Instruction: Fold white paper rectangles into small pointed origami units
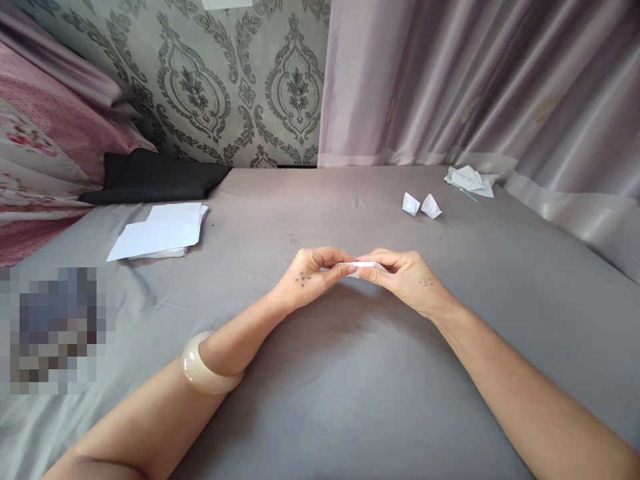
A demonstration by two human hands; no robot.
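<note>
Between my two hands is a small piece of folded white paper, held a little above the grey sheet. My left hand pinches its left end between thumb and fingers. At its right end, the thumb and fingers of my right hand are closed on it too. Both thumbs lie along the near side and nearly meet. Fingers cover much of the paper, so its full shape is hidden. Beyond my right hand, two small folded white paper shapes stand side by side on the sheet.
A stack of white paper sheets lies at the left, near a black cloth. More white paper pieces and a thin greenish stick lie at the back right. Curtains and a patterned wall bound the grey sheet.
</note>
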